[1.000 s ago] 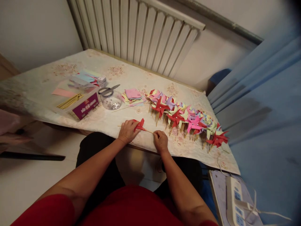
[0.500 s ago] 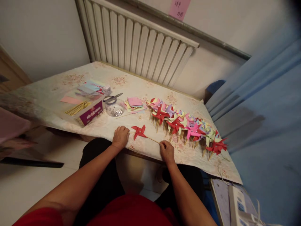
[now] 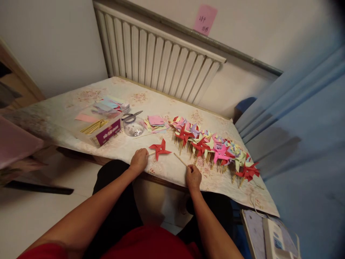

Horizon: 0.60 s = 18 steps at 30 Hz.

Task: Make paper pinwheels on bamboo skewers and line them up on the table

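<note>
Head view: a person in a red top sits at a worktop (image 3: 88, 97) covered with a pale floral cloth, a white ribbed radiator (image 3: 159, 54) behind it.
Left hand: the left hand (image 3: 139, 160) is closed, pinching the short end of stick that sticks out by the red paper pinwheel (image 3: 159, 148), which lies flat on the cloth just beside the knuckles.
Right hand: the right hand (image 3: 193, 176) is curled round the near end of a thin wooden stick (image 3: 180, 160), whose far end points toward the red pinwheel, the two apart.
Progress: a long overlapping row of finished pinwheels (image 3: 215, 145) in red, pink, lilac and pale green runs along the right side, each on its stick; by this count most of the batch looks made, and the red one appears to be the piece in hand.
Left to use: a loose stack of cut paper squares (image 3: 155, 121) and a bundle of sticks in the clear plastic box (image 3: 101, 126) suggest more could follow.
Materials: stiff matt paper folded into four pointed vanes; pale, slim, round sticks; a small clear tub (image 3: 132, 126) of glittering fasteners, too small to identify; grey-handled scissors (image 3: 131, 116) lying just behind it.
Surroundings: blue curtain (image 3: 302, 118) at right; pink note (image 3: 205, 18) on the wall.
</note>
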{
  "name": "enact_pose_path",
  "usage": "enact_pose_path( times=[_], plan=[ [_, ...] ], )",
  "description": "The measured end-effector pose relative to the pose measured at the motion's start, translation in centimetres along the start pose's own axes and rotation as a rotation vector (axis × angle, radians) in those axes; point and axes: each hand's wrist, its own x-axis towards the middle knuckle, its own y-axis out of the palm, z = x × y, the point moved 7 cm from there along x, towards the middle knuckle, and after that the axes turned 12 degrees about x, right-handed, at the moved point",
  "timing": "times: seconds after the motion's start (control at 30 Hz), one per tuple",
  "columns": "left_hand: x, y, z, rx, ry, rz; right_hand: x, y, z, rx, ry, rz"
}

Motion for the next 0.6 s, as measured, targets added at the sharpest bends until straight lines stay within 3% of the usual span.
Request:
enact_pose_path(
  times=[0.17, 0.3, 0.37, 0.47, 0.6],
  plan=[
    [-1.4, 0.5, -0.2, -0.402, -0.197, 0.037, 1.0, 2.1, 1.6, 0.040, 0.031, 0.046],
    [-3.0, 1.4, -1.8, -0.802, -0.352, 0.130, 1.7, 3.6, 4.7, 0.063, -0.128, 0.057],
    [-3.7, 1.3, -2.9, -0.929, -0.381, 0.165, 1.7, 3.4, 5.6, 0.115, -0.141, 0.012],
    [-4.4, 0.5, -4.2, -1.028, -0.387, 0.154, 1.2, 3.2, 6.0, 0.343, 0.022, 0.016],
    [-5.1, -0.1, -5.5, -1.105, -0.353, 0.139, -0.3, 4.2, 7.7, 0.815, 0.254, 0.199]
  ],
)
